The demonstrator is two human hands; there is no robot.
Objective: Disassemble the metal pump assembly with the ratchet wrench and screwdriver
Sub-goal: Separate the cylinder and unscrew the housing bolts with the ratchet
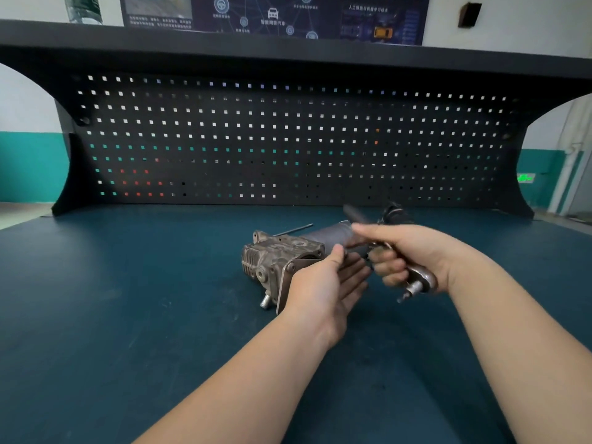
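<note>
Lying on its side on the teal desk (pixel 128 315), the pump (pixel 275 261) sits mid-desk, finned metal head to the left, dark cylindrical body running back and right. A flat bracket plate (pixel 283 285) with a bolt faces the camera at its near end; small shiny nozzle sticks out at the bottom.

Left hand (pixel 323 283) is just right of the bracket, palm turned inward, fingers straight and spread, thumb up beside the pump body. Holds nothing; contact with the pump cannot be told.

Right hand (pixel 413 254) hovers right of the pump, above the desk, grip curled round the ratchet (pixel 416 282). Ratchet head with a short bit points down-left below the hand; handle runs up through the fist, blurred.

Thin dark rod (pixel 293 230) lies on the desk behind the pump, angled up-right. Dark blurred object (pixel 395 213), likely a tool handle, lies behind the right hand near the desk's back edge.

Black pegboard (pixel 288 139) stands at the back of the desk, shelf (pixel 288 40) above it, dark poster (pixel 272 14) on the wall.
</note>
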